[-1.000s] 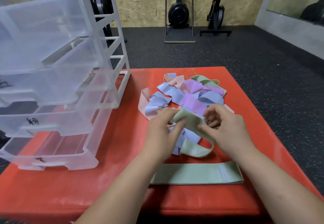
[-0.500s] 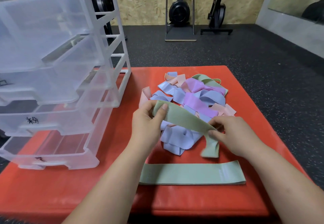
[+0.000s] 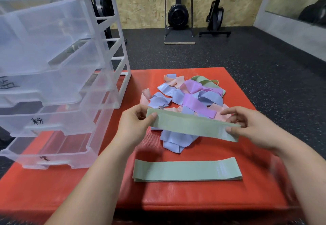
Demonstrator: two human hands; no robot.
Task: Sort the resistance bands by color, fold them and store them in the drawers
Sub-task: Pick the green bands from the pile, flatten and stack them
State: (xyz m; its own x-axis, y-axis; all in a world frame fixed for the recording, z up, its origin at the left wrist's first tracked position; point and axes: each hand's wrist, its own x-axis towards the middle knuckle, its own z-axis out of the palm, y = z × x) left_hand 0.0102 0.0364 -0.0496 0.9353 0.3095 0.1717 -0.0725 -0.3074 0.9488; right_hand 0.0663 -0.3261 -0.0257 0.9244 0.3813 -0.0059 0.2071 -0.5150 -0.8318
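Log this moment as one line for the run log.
left hand: pinches held green band, left end | right hand: pinches right end | flat green band: on red mat | mixed pile: beyond held band

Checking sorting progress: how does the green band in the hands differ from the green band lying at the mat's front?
The held green band is in the air, pinched at its ends by the left hand and right hand; the flat green band lies untouched on the red mat. The held one slants over the mixed pile; the flat one lies level, clear of it. Both are pale green, flattened bands.
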